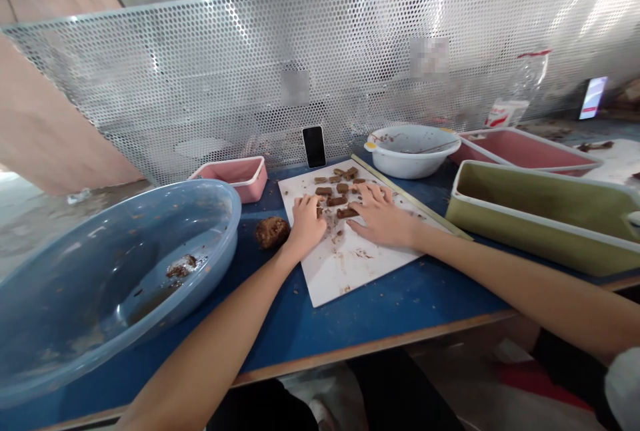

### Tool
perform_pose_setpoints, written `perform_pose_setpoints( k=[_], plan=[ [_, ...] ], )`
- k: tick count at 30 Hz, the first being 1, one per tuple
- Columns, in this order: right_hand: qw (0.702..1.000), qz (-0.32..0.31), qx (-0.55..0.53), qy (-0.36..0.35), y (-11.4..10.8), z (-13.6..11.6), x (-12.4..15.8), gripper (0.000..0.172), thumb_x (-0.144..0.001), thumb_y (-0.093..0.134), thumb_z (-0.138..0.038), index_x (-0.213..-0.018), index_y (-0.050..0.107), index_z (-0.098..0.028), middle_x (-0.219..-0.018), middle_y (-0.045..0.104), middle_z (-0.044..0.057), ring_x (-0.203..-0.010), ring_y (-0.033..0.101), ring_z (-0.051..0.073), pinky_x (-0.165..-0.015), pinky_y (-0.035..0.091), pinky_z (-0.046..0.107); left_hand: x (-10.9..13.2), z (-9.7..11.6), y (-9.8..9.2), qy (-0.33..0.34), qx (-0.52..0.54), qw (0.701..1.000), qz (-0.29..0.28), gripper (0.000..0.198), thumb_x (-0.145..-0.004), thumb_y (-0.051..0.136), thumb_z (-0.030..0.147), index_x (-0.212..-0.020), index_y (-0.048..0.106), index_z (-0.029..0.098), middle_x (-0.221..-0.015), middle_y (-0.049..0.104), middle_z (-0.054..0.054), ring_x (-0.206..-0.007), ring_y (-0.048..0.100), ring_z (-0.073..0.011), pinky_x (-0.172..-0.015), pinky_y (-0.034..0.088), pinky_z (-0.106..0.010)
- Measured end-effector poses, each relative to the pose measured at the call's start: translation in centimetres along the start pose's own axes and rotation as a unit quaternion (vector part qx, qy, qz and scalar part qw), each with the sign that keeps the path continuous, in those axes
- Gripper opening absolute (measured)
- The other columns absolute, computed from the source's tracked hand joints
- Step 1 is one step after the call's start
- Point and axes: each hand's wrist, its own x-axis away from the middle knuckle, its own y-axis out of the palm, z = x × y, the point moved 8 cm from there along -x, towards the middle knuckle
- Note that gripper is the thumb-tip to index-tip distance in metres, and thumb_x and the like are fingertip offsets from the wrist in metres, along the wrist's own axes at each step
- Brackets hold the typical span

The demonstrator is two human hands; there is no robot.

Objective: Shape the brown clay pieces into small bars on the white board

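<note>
A white board (327, 284) lies on the blue table, with several brown clay-like blocks (337, 201) in loose rows on it. At the board's left side my left hand (307, 223) has its fingers curled round a small brown clay-like piece (320, 212), which is partly hidden. My right hand (383, 216) rests on the board with fingers spread; its thumb and index finger are beside a dark brown block (346, 213). A rough brown lump (272, 232) sits just left of the board, close to my left wrist. Brown crumbs and smears mark the board.
A large blue basin (227, 231) with brown residue stands left. Behind are a pink tub (250, 188), an upright phone (315, 146) and a white basin (413, 164). A yellowish strip (425, 206) lies along the board's right edge, near a green trough (530, 231). Perforated metal panel (225, 84) closes the back.
</note>
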Motion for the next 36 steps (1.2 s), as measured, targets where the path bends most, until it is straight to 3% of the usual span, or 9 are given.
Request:
perform_pose_setpoints(
  k=[11, 18, 24, 28, 32, 36],
  plan=[
    [1.000, -0.009, -0.026, -0.011, 0.1, 0.4, -0.1, 0.056, -0.111, 0.043, -0.062, -0.139, 0.073, -0.023, -0.178, 0.041, 0.019, -0.162, 0.034, 0.050, -0.125, 0.032, 0.077, -0.2, -0.5, 0.3, 0.002, 0.001, 1.000, -0.003, 0.054, -0.080, 0.053, -0.003, -0.126, 0.071, 0.019, -0.129, 0.073, -0.015, -0.132, 0.057, -0.0374, -0.117, 0.050, -0.054],
    [0.997, -0.031, -0.003, -0.065, -0.3, -0.4, 0.3, 0.048, -0.113, 0.046, -0.051, -0.138, 0.075, -0.023, -0.180, 0.039, 0.020, -0.165, 0.032, 0.049, -0.123, 0.035, 0.077, -0.1, -0.4, 0.1, 0.000, 0.000, 1.000, 0.000, 0.054, -0.081, 0.053, -0.003, -0.127, 0.072, 0.018, -0.129, 0.073, -0.015, -0.130, 0.059, -0.0368, -0.117, 0.050, -0.053],
    [0.994, -0.016, 0.020, -0.110, -1.2, -0.4, 0.7, 0.045, -0.114, 0.046, -0.046, -0.137, 0.079, -0.025, -0.177, 0.046, 0.018, -0.163, 0.038, 0.047, -0.123, 0.035, 0.074, 0.0, -0.4, 0.1, -0.004, -0.001, 1.000, -0.004, 0.051, -0.084, 0.053, -0.002, -0.127, 0.072, 0.017, -0.130, 0.073, -0.015, -0.130, 0.058, -0.0367, -0.117, 0.050, -0.054],
    [0.985, -0.006, 0.005, -0.171, -1.7, 0.2, 1.2, 0.045, -0.115, 0.046, -0.046, -0.143, 0.077, -0.030, -0.175, 0.051, 0.012, -0.158, 0.044, 0.045, -0.126, 0.031, 0.071, 0.1, -0.4, 0.1, 0.002, 0.003, 1.000, 0.002, 0.052, -0.083, 0.053, -0.003, -0.127, 0.071, 0.019, -0.129, 0.073, -0.014, -0.129, 0.058, -0.0358, -0.117, 0.050, -0.053],
    [0.975, -0.004, 0.001, -0.222, -1.0, 1.3, 1.3, 0.049, -0.115, 0.047, -0.052, -0.158, 0.066, -0.040, -0.176, 0.051, 0.007, -0.158, 0.045, 0.041, -0.128, 0.030, 0.067, 0.0, -0.6, 0.3, 0.003, 0.003, 1.000, -0.001, 0.051, -0.082, 0.054, -0.002, -0.125, 0.072, 0.019, -0.128, 0.073, -0.014, -0.130, 0.057, -0.0364, -0.117, 0.050, -0.054],
    [0.972, -0.018, -0.002, -0.233, -0.1, 1.7, 0.9, 0.049, -0.115, 0.047, -0.053, -0.159, 0.065, -0.040, -0.174, 0.053, 0.006, -0.159, 0.043, 0.039, -0.128, 0.031, 0.067, -0.1, -0.6, 0.4, -0.001, 0.003, 1.000, -0.004, 0.052, -0.081, 0.054, -0.002, -0.125, 0.072, 0.019, -0.128, 0.073, -0.015, -0.131, 0.057, -0.0370, -0.117, 0.050, -0.055]
  ],
)
